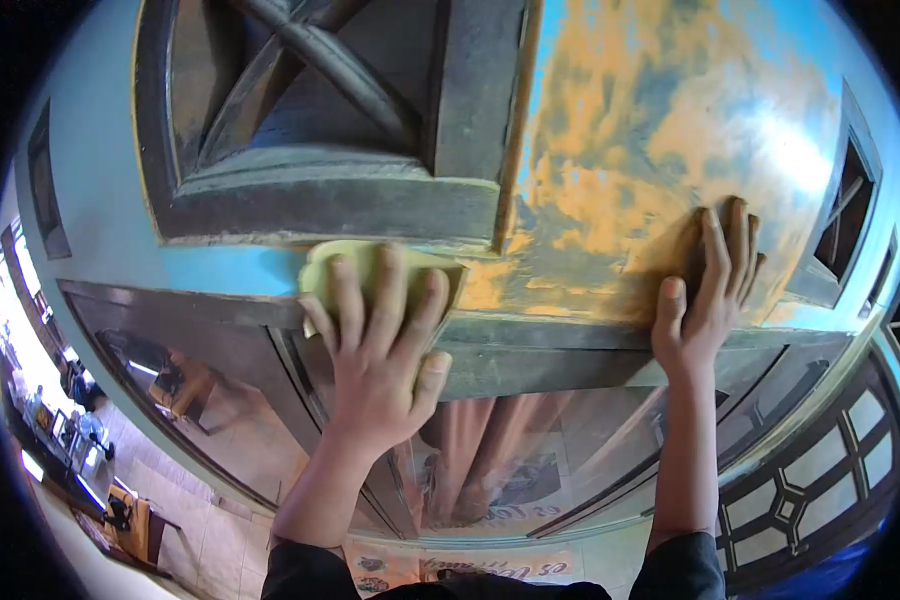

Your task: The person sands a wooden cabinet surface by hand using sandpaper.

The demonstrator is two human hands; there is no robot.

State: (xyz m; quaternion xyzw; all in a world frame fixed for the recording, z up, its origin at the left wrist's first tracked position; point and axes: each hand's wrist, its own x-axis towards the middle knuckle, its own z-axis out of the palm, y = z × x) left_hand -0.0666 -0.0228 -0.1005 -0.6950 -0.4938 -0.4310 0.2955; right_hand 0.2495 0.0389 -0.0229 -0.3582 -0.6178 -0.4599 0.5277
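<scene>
Pressing flat, the left hand [378, 352] covers a pale yellow-green rectangular sponge pad [342, 262]. Its grip is wide, with the fingers spread over the pad rather than curled around it. The pad lies against the lower rail of a weathered grey-green wooden frame [320, 205], at the edge of a blue painted wall with orange patches [610, 170]. The right hand [708, 290] rests on that wall, well apart from the pad, with its grip wide, palm down and holding nothing. Below, a glass pane [500, 450] reflects curtains. Script lettering on a pale banner [480, 568] is too warped to read.
</scene>
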